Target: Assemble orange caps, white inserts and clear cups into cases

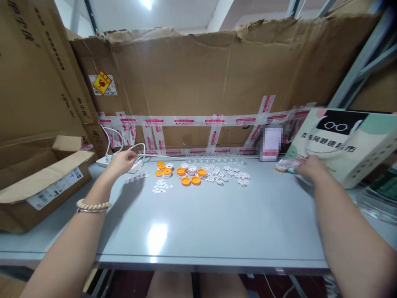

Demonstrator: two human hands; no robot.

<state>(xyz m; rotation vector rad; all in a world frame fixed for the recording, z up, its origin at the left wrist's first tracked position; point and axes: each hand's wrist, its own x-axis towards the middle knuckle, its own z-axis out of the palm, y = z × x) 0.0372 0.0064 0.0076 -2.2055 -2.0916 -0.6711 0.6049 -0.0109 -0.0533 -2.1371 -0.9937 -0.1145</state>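
Observation:
My left hand (pixel 123 162) hovers over the far left of the table, its fingers curled together; whatever they hold, if anything, is hidden. Just below it sits a row of small clear plastic cups (pixel 136 177). On the right, my right hand (pixel 312 169) reaches to a clear piece with an orange base (pixel 281 166) and a teal one beside it. Its fingers are blurred and partly hidden. Between the hands lie orange round caps (pixel 186 181), white round caps (pixel 192 169), small white discs (pixel 160 187) and a pile of flat white plastic parts (pixel 214 174).
An open cardboard box (pixel 18 211) stands at the left, near a white power strip (pixel 135 167) with cables. A large cardboard sheet (pixel 186 74) walls off the back. Behind my right hand are a paper bag (pixel 338 145) and a phone-like device with a blurred screen (pixel 271 142).

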